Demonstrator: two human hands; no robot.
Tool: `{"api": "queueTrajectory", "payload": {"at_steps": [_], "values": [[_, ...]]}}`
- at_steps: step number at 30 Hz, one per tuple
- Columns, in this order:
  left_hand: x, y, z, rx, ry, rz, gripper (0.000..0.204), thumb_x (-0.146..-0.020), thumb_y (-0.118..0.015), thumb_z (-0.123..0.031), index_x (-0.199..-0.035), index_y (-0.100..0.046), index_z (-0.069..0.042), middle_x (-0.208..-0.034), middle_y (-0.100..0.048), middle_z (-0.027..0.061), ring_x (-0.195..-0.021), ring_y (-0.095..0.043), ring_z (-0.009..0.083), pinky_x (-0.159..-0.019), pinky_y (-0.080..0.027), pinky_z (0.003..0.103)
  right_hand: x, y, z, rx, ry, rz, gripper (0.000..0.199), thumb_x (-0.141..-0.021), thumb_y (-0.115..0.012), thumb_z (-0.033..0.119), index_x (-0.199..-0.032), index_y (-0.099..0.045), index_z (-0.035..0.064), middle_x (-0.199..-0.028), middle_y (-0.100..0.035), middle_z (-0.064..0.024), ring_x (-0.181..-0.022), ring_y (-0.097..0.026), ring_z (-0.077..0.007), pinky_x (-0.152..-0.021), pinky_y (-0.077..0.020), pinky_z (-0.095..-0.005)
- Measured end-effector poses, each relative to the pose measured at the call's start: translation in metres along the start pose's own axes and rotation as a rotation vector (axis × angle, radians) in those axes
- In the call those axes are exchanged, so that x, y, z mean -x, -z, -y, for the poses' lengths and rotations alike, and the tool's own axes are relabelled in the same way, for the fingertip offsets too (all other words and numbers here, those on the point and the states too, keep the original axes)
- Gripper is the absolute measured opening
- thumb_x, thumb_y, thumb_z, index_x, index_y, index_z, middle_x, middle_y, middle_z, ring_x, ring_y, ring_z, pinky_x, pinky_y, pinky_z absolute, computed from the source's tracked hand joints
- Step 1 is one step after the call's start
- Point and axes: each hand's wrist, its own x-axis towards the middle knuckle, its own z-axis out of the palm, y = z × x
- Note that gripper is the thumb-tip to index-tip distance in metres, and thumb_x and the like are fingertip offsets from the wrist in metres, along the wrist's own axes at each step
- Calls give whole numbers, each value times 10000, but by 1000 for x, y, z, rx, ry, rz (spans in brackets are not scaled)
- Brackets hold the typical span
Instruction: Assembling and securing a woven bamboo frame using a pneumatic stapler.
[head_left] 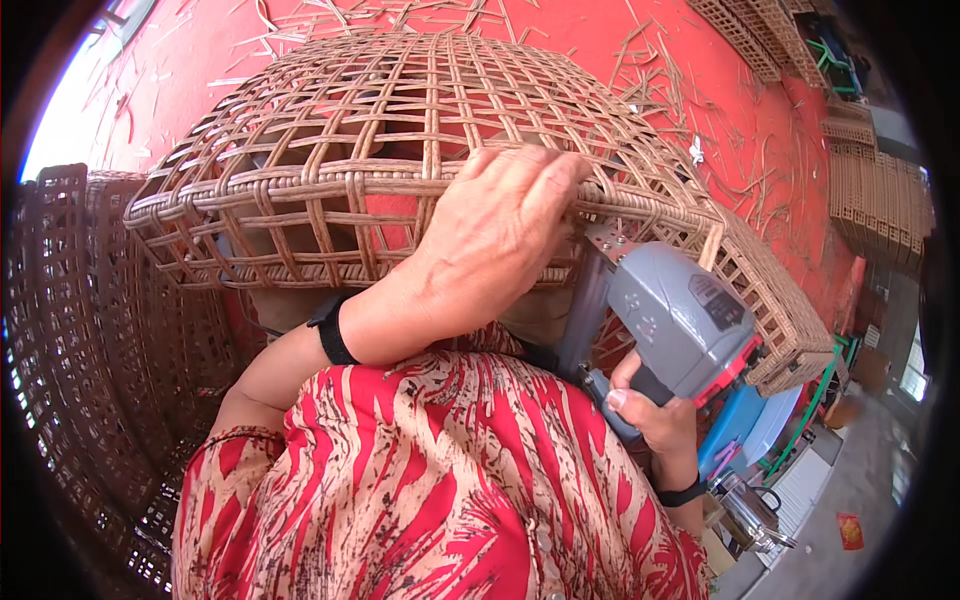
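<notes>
A large brown woven wicker piece (pixel 432 125) with an open lattice lies across my lap, its thick bound edge facing me. My left hand (pixel 500 225) is closed over that edge, fingers curled to the far side and hidden. Around the handle of a grey staple gun (pixel 685 315) wraps my right hand (pixel 660 415). The tool's nose meets the wicker edge just right of my left hand; whether it touches there I cannot tell.
Dark woven panels (pixel 90 330) stand at the left. More wicker pieces are stacked at the right (pixel 875 195) and far right. Cut strips (pixel 675 95) litter the red floor. A blue plastic container (pixel 745 425) and a metal kettle (pixel 745 510) stand at lower right.
</notes>
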Motion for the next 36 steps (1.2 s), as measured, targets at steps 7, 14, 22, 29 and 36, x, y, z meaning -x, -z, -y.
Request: {"api": "queueTrajectory", "payload": {"at_steps": [7,14,22,29,36], "values": [[-10,31,3,-188,19,226,422,-751,-713,-142,-1143,-577,-63,-1061,-570,92,-981,-564,283,-886,-413,399,2,5,-5,-69,55,-101,193,-677,-694,133,-693,-540,18,-643,-542,-78,-581,-556,-165,-556,-449,-265],[-36,26,24,-35,40,435,446,-757,-729,-208,-1139,-596,-21,-1130,-539,129,-1116,-506,312,-955,-416,408,-12,14,-20,-83,131,7,178,-678,-673,131,-690,-532,23,-651,-537,-80,-599,-549,-173,-581,-463,-282],[-70,21,19,-94,72,854,591,-747,-746,-253,-1242,-558,12,-1303,-461,172,-1253,-442,336,-1052,-394,396,-12,17,-32,-190,130,23,170,-675,-673,131,-686,-532,36,-661,-538,-72,-615,-549,-167,-593,-456,-273],[-69,19,28,36,213,882,674,-700,-785,-252,-1272,-555,22,-1366,-439,150,-1269,-447,327,-1040,-415,387,-16,19,-39,-180,134,51,178,-678,-677,138,-701,-536,32,-664,-537,-67,-617,-548,-159,-590,-451,-272],[-71,30,24,34,199,907,620,-727,-745,-246,-1253,-567,29,-1381,-434,133,-1244,-480,307,-1025,-429,375,-9,9,-38,-175,177,9,182,-679,-677,142,-703,-536,29,-660,-537,-72,-599,-548,-163,-588,-454,-276]]}}
